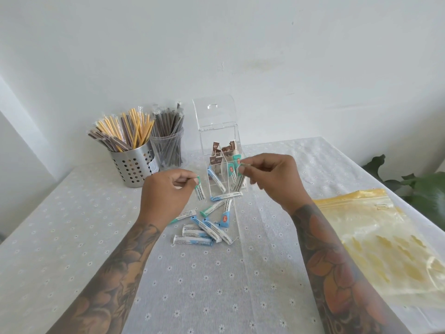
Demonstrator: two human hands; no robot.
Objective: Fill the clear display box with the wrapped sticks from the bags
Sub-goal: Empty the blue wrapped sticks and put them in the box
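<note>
Wrapped sticks point(203, 231) near clear display box point(220, 150), about nine loose on tablecloth point(216, 273).
One stick pinched in left hand point(166, 189), another pinched in right hand point(269, 174) over box; several sticks inside.

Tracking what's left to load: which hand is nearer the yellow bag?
Right. The right hand is just left of the yellow bag; the left hand is farther left, past the clear box.
</note>
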